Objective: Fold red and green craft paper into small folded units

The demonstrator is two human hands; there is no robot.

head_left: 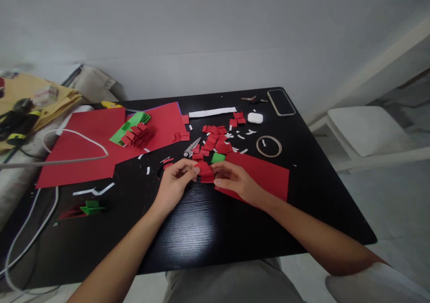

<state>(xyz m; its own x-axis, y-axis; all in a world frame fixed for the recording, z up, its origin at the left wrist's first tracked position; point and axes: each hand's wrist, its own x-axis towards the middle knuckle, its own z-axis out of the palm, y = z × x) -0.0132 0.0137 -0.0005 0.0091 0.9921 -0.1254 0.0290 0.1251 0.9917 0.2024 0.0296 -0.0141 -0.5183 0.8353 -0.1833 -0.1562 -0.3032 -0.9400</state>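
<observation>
A small folded piece of red paper (206, 174) is held just above the front middle of the black table. My left hand (176, 177) pinches its left side between thumb and fingers. At the right edge of the same piece, my right hand (235, 180) is closed, with thumb and fingertips on the paper. Scissors (192, 147) lie just beyond my left hand, their handles partly hidden. Behind my hands is a loose pile of small red paper pieces (212, 140) with a green paper square (218, 158). A red sheet (265, 175) lies partly beneath my right hand.
Large red sheets (80, 150) lie on the left, bearing folded green paper (129, 126) and a red paper stack (138, 136). A tape roll (269, 146), white earphone case (255, 118), keys (254, 100) and phone (281, 102) are at right. White cables (33, 231) cross the left side.
</observation>
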